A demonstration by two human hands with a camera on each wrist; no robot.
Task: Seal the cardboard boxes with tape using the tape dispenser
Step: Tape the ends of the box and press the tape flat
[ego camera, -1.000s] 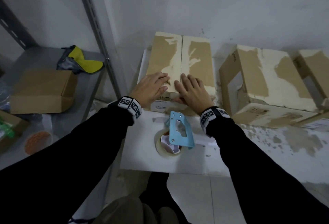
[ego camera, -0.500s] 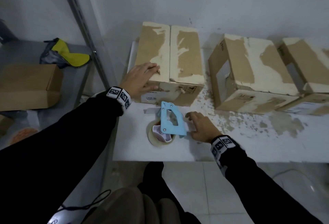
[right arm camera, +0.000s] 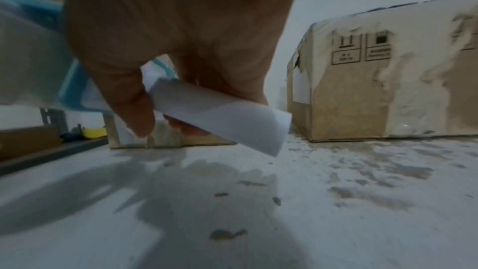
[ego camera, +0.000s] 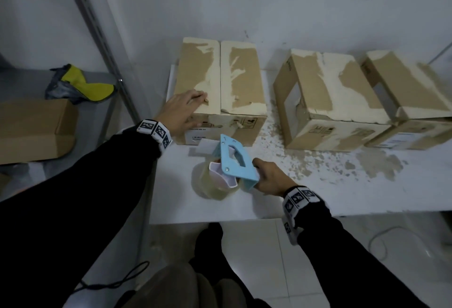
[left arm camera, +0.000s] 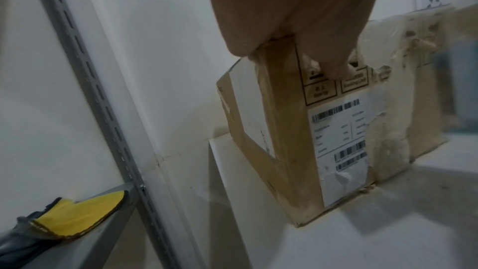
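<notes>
A worn cardboard box (ego camera: 220, 87) with its two top flaps closed stands on the white table (ego camera: 318, 195) at the back left. My left hand (ego camera: 182, 109) rests flat on its front left top corner, fingers (left arm camera: 323, 54) over the edge. The light blue tape dispenser (ego camera: 234, 163) with a clear tape roll (ego camera: 210, 185) is just in front of the box. My right hand (ego camera: 269, 178) grips its white handle (right arm camera: 220, 116), fingers curled round it, lifted slightly off the table.
Two more worn cardboard boxes (ego camera: 327, 97) (ego camera: 411, 92) stand to the right along the wall. Paper scraps litter the table near them. A grey metal rack (ego camera: 97, 38) at left holds a brown box (ego camera: 34, 129) and a yellow item (ego camera: 85, 85).
My right hand left the box top, came down to the dispenser and took hold of its handle, tilting it up. My left hand stays on the box.
</notes>
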